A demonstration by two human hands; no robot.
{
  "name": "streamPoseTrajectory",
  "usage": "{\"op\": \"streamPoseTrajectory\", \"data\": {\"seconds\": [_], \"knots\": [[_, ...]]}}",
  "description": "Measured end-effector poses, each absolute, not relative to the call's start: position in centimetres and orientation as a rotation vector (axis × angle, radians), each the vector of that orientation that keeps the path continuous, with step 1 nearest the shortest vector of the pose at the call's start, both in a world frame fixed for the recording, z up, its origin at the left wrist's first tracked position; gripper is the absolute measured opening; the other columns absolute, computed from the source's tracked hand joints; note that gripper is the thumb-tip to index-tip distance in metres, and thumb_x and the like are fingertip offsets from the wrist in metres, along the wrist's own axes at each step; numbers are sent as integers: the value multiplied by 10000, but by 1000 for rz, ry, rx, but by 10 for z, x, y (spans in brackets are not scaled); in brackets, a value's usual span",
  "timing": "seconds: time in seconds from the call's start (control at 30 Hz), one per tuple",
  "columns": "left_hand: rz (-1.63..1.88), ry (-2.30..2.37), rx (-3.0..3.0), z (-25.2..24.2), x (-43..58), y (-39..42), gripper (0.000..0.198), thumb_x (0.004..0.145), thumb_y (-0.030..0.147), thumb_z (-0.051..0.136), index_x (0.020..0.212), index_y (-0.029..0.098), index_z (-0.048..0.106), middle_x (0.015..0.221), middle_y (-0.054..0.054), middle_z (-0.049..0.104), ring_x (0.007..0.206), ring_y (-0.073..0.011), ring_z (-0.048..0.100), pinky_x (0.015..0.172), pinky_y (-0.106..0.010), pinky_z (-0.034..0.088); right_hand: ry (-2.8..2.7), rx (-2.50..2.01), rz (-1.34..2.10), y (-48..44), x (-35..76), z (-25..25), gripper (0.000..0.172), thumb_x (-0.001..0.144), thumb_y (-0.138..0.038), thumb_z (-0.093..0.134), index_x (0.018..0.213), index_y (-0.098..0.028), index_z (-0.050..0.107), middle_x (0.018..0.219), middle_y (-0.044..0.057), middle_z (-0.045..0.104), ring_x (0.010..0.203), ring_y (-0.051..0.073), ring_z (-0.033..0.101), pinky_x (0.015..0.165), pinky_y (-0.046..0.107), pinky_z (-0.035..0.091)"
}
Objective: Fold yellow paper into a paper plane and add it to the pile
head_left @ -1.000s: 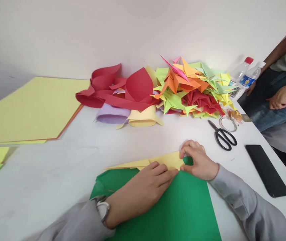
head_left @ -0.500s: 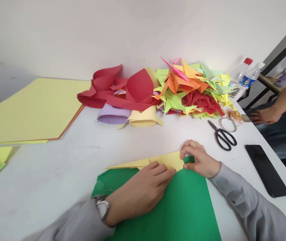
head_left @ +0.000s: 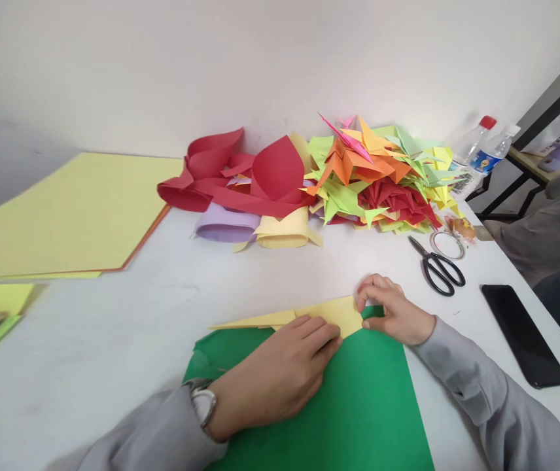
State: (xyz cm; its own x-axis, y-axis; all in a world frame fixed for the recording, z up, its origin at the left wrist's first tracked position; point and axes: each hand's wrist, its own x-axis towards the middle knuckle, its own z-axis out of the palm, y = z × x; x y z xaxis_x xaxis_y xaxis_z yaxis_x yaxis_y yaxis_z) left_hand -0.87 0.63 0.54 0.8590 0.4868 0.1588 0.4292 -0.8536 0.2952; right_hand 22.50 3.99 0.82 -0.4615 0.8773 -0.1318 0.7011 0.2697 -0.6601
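Observation:
A folded pale-yellow paper (head_left: 326,311), long and tapering to a point at its left end, lies over the far edge of a green sheet (head_left: 368,399). My left hand (head_left: 287,366), a watch on its wrist, has its fingers curled and pressed together on the paper's middle; the fingertips' underside is hidden. At the paper's right end, my right hand (head_left: 392,311) is curved round the edge, index finger at the upper corner and thumb at the lower one. Both hands rest low over the green sheet.
Behind stand rolled red paper shapes (head_left: 275,170) and a heap of folded paper pieces (head_left: 373,173). Scissors (head_left: 437,265), a tape roll (head_left: 447,244), a black phone (head_left: 525,335) and bottles (head_left: 489,154) lie or stand rightward. Large yellow sheets (head_left: 74,212) lie left. Another person's sleeve (head_left: 549,216) shows right.
The other person's bare hand and forearm at the right have left view, and a grey sleeve shows there. The view has shifted slightly; my hands keep nearly the same place on the paper.

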Motion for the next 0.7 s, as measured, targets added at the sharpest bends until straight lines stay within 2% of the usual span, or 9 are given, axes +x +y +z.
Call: {"op": "streamPoseTrajectory", "data": {"seconds": [0.37,0.57,0.63,0.7], "knots": [[353,696,2784,6,-9,6,263,872,94,376,1017,143,589,1002,-95,593,850,-211,504,767,-344,449,-2290,-1409,1009,42,228,9,290,655,-19,654,820,-243,572,1082,-1,544,1076,219,495,994,464,311],[426,675,2812,5,-10,5,298,888,103,356,1024,126,620,1037,-119,624,877,-219,528,788,-360,486,-2283,-1343,1035,45,234,7,385,629,46,523,876,-245,569,1106,4,552,1073,204,508,977,430,347],[478,653,2835,3,-12,6,305,889,104,358,1025,113,631,1048,-127,642,877,-224,541,791,-370,499,-2285,-1335,1008,44,234,6,337,683,14,537,893,-248,567,1103,6,559,1062,200,514,967,424,351],[539,642,2852,0,-13,6,309,890,106,364,1034,104,638,1064,-133,656,900,-231,556,809,-378,509,-2285,-1358,953,42,231,5,198,765,-100,603,891,-247,565,1089,11,566,1045,203,517,957,428,347]]}}
